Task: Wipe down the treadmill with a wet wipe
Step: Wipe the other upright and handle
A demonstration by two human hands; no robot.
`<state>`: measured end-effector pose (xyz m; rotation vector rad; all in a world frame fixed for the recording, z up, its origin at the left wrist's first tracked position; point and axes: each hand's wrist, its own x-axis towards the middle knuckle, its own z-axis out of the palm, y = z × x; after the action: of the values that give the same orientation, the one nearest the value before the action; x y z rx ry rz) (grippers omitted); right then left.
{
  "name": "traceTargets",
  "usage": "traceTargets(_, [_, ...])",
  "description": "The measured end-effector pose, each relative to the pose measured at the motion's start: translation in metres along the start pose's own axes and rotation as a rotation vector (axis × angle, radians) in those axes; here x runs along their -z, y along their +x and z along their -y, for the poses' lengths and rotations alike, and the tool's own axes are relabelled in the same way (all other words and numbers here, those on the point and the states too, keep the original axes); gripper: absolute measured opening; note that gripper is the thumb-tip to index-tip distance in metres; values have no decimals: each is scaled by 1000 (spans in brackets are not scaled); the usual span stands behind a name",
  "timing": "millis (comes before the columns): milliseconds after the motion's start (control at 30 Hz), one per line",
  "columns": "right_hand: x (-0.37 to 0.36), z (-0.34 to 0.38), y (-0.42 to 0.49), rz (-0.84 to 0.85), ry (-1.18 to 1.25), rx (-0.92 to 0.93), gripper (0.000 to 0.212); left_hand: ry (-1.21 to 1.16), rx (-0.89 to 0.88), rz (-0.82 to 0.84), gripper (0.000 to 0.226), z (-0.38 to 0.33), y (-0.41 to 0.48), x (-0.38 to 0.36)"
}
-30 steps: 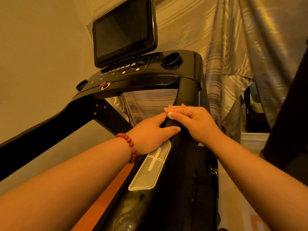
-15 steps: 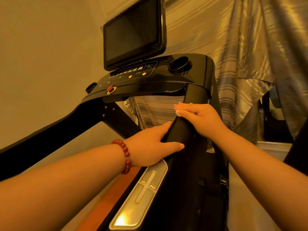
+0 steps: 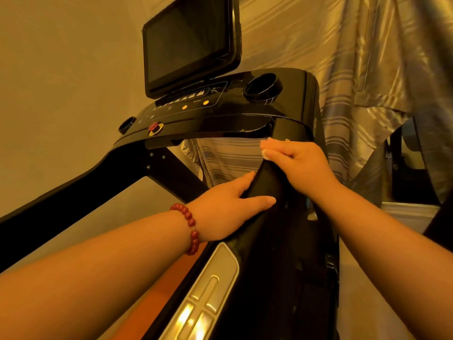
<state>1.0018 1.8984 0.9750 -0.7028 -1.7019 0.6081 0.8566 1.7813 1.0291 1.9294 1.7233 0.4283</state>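
The black treadmill fills the view, with its console point(image 3: 220, 114) and dark screen point(image 3: 188, 45) up ahead. Its right handrail point(image 3: 267, 182) runs from the console down toward me. My right hand point(image 3: 301, 163) is wrapped over the top of that rail just under the console, pressing a white wet wipe point(image 3: 266, 155) whose edges show past my fingertips. My left hand point(image 3: 235, 207), with a red bead bracelet on the wrist, grips the same rail a little lower, thumb on top.
A silver grip plate point(image 3: 208, 298) sits on the rail near me. The left handrail point(image 3: 73, 192) crosses at left. A cup holder point(image 3: 262, 88) and red stop button point(image 3: 154, 127) are on the console. Striped shiny curtains point(image 3: 367, 69) hang behind; a plain wall is left.
My right hand slid the wipe up the right rail toward the console. My left hand stayed gripping lower on the rail, and my view moved closer.
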Motion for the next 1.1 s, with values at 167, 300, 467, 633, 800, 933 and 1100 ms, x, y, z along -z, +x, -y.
traceTargets(167, [-2,11,-36,125,72,81,26,76,-28,-6,44,-2,-1,1])
traceTargets(300, [4,2,-32,132,81,161,27,135,-30,-6,44,-8,-2,2])
traceTargets(467, [4,-15,17,-23,1,45,27,119,-23,33,65,-12,7,6])
traceTargets(633, [4,-8,-22,107,103,79,27,75,-47,-14,51,-8,25,8])
traceTargets(800, [10,-22,4,46,-17,138,29,76,-23,-19,44,-9,38,10])
traceTargets(933, [14,-34,37,-44,4,46,29,105,15,-20,53,-8,39,9])
traceTargets(1100, [3,-29,3,77,56,136,28,149,-38,-27,52,-5,43,11])
